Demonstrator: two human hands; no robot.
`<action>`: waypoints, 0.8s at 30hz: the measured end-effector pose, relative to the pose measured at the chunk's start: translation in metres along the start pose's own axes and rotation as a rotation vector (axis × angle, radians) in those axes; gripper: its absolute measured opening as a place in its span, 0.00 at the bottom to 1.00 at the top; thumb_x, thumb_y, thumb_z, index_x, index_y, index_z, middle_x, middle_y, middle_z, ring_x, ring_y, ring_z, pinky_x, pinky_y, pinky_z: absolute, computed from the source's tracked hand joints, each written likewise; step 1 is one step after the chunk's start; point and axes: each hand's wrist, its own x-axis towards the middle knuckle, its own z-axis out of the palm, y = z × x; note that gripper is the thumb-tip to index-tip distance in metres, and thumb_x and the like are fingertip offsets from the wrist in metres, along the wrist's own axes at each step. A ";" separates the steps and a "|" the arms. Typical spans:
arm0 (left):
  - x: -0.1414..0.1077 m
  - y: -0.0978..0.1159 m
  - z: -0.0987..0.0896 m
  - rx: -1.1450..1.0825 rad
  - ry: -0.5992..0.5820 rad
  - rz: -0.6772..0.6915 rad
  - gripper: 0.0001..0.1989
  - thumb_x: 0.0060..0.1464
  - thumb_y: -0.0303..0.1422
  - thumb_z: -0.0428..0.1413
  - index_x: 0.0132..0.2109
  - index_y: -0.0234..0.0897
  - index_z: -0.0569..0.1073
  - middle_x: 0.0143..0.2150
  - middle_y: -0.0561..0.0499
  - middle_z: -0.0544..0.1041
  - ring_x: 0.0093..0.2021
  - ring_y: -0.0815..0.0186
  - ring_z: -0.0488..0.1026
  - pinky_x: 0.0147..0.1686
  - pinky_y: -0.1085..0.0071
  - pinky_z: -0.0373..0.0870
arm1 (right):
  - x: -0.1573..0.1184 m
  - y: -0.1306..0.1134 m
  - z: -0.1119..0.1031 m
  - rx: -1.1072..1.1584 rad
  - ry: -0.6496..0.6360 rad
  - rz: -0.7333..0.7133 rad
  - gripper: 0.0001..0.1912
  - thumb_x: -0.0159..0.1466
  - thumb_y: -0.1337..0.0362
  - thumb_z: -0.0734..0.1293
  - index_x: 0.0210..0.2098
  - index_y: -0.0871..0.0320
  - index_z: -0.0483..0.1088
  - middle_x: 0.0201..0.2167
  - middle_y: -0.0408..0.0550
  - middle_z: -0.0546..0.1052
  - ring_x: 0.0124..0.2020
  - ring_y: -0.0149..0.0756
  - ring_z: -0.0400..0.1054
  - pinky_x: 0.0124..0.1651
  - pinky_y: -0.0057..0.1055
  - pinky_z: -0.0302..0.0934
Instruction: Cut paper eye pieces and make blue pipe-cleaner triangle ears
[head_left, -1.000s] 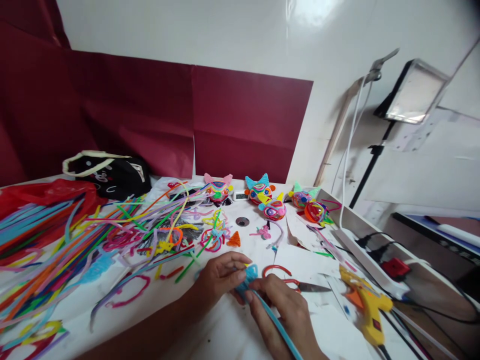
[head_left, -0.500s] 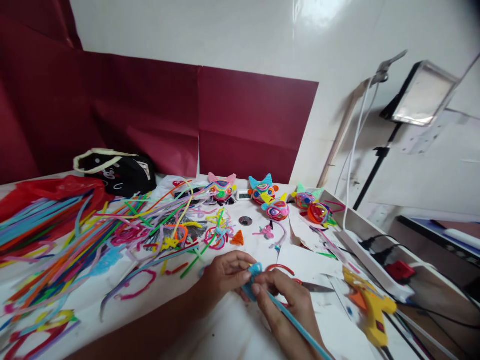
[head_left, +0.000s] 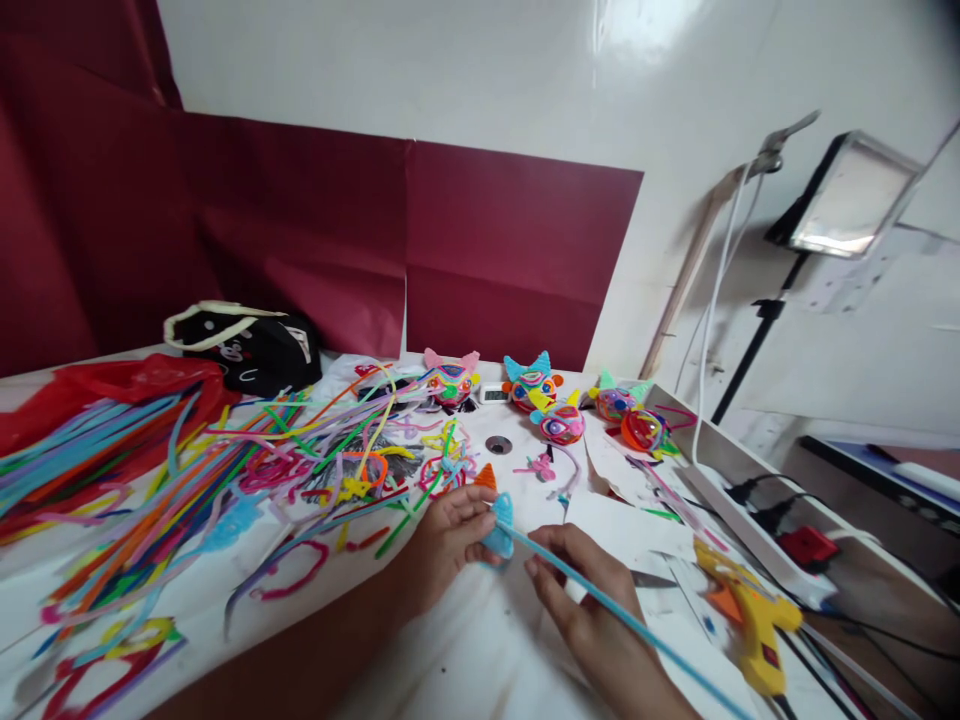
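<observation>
Near the bottom centre, my left hand [head_left: 456,540] pinches a small light-blue fuzzy piece [head_left: 501,528] between thumb and fingers. From that piece a long blue pipe cleaner [head_left: 637,628] runs down to the right, passing over my right hand [head_left: 592,600]. The thumb and fingers of my right hand are apart, beside the blue strand and clear of the blue piece. An orange fuzzy triangle [head_left: 487,477] lies just beyond my left fingertips. Scissors [head_left: 651,579] lie partly hidden behind my right hand.
Many loose pipe cleaners [head_left: 142,500] cover the left side. Decorated balls with ears [head_left: 531,384] stand at the back. On the right are a yellow glue gun [head_left: 757,615], a white tray [head_left: 739,510] with plugs, and a lamp [head_left: 855,195]. A black bag [head_left: 259,350] sits back left.
My right hand has let go of the blue piece and moved right and slightly down, its fingers opening. The blue piece now shows more fully in my left hand. The view has shifted slightly.
</observation>
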 end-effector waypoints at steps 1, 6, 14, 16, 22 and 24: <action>0.000 0.001 -0.001 -0.021 0.022 0.005 0.13 0.48 0.30 0.61 0.41 0.33 0.69 0.30 0.51 0.73 0.26 0.71 0.72 0.25 0.74 0.71 | 0.002 -0.001 -0.004 -0.002 -0.015 0.022 0.05 0.61 0.62 0.63 0.36 0.55 0.69 0.26 0.43 0.73 0.27 0.32 0.67 0.29 0.25 0.62; 0.001 0.002 -0.002 -0.101 0.085 0.005 0.14 0.46 0.28 0.62 0.41 0.33 0.69 0.32 0.50 0.73 0.28 0.71 0.71 0.26 0.74 0.70 | 0.038 -0.005 -0.033 -0.278 -0.066 -0.056 0.12 0.60 0.63 0.63 0.43 0.56 0.67 0.36 0.48 0.74 0.34 0.35 0.69 0.37 0.30 0.64; 0.002 0.000 -0.003 -0.119 0.097 0.008 0.14 0.46 0.29 0.62 0.40 0.32 0.70 0.32 0.51 0.72 0.28 0.71 0.70 0.25 0.73 0.71 | 0.162 0.068 -0.048 -0.859 -0.097 0.136 0.26 0.56 0.62 0.66 0.54 0.62 0.63 0.52 0.60 0.66 0.52 0.48 0.62 0.50 0.38 0.57; 0.002 -0.001 -0.003 -0.116 0.115 0.006 0.14 0.45 0.29 0.62 0.40 0.32 0.70 0.32 0.51 0.72 0.27 0.71 0.70 0.24 0.73 0.71 | 0.181 0.089 -0.043 -0.919 -0.103 0.183 0.34 0.55 0.58 0.67 0.58 0.62 0.59 0.56 0.64 0.61 0.55 0.54 0.58 0.51 0.45 0.55; 0.004 -0.005 -0.006 -0.104 0.124 -0.002 0.16 0.43 0.30 0.63 0.41 0.32 0.70 0.31 0.51 0.71 0.27 0.70 0.69 0.25 0.71 0.71 | 0.212 0.129 -0.032 -1.037 -0.280 0.148 0.49 0.46 0.57 0.72 0.63 0.49 0.48 0.63 0.53 0.53 0.63 0.57 0.43 0.55 0.54 0.45; 0.004 -0.006 -0.007 -0.095 0.122 -0.009 0.16 0.43 0.31 0.63 0.40 0.32 0.70 0.32 0.50 0.72 0.27 0.69 0.70 0.25 0.71 0.70 | 0.217 0.135 -0.030 -1.063 -0.313 0.131 0.49 0.47 0.58 0.70 0.64 0.50 0.46 0.62 0.53 0.56 0.60 0.55 0.48 0.55 0.53 0.44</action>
